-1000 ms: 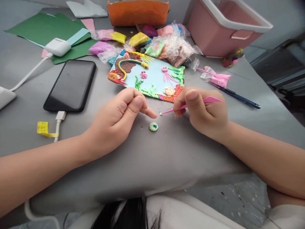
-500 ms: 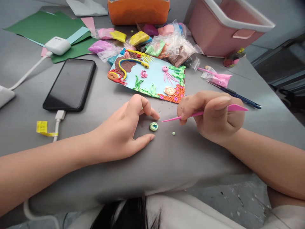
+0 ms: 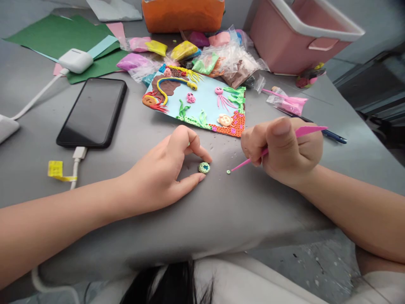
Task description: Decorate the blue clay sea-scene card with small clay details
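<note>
My left hand (image 3: 164,169) rests on the grey table (image 3: 205,211), thumb and forefinger on either side of a small green clay ring (image 3: 204,167) and touching it. My right hand (image 3: 284,150) is closed round a thin pink modelling tool (image 3: 272,145). The tool's tip touches a tiny green clay ball (image 3: 228,172) lying on the table to the right of the ring. Just beyond both hands lies a light blue card (image 3: 205,101) covered with clay sea creatures and a beaded border.
Bags of coloured clay (image 3: 221,59) are heaped behind the card. A pink bin (image 3: 300,38) stands at the back right, an orange box (image 3: 183,17) at the back. A black phone (image 3: 93,112) on a cable, an earbud case (image 3: 76,61), green paper (image 3: 63,38) and a blue pen (image 3: 332,136) lie around.
My left hand opened from a pinch and settled around the clay ring. A tiny green ball appeared on the table, and my right hand brought the tool's tip down onto it.
</note>
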